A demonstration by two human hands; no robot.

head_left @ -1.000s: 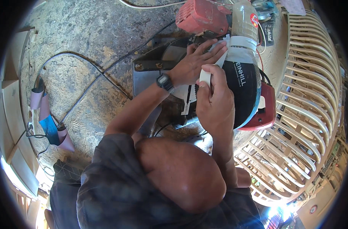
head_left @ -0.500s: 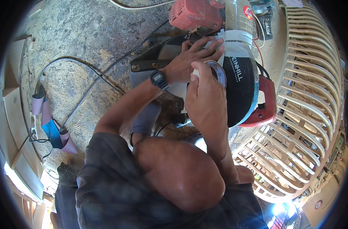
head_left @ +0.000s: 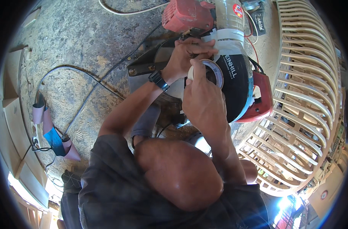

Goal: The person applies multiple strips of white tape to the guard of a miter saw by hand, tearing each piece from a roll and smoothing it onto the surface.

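My left hand (head_left: 181,57), with a black watch on its wrist, is at the upper guard of a red and black cut-off saw (head_left: 238,89). Its fingers are bent together at the edge of pale tape (head_left: 230,46), and what sits under the fingertips is partly hidden. That tape wraps the joint between the guard and a clear plastic bottle (head_left: 228,19). Close below, my right hand (head_left: 205,97) grips a roll of tape (head_left: 219,74) against the black guard, thumb or finger extended along its near side. The roll's left part is covered by my hand.
To the right stands a large curved wooden slatted frame (head_left: 300,110). The saw's red motor (head_left: 187,17) is at the top, its red handle (head_left: 263,95) at the right. A dark cable (head_left: 82,101) loops over the dusty floor beside a pink and blue strip (head_left: 53,135). Boards (head_left: 15,122) stand far left.
My left hand's fingers have drawn in from lying spread on the tape to a bent, closed shape. The right hand keeps hold of the roll. The whole view has shifted slightly.
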